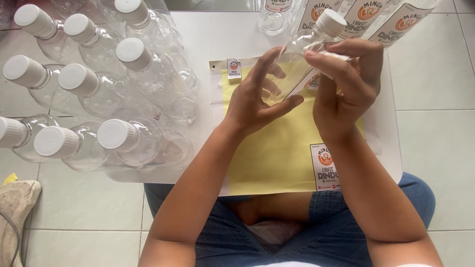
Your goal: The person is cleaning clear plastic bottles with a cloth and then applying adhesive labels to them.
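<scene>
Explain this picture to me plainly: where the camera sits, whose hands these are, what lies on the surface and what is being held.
There is one picture, taken by a camera worn on a person's head and looking down at their lap and hands. No machine is involved: both hands are bare. The left hand and the right hand together hold a clear plastic bottle with a white screw cap, tilted above a small white table. A printed label shows on the bottle between the hands. On the table lies a yellow backing sheet with a few white stickers left on it. To the left stand many unlabelled clear bottles with white caps. At the top edge are bottles already carrying labels.
</scene>
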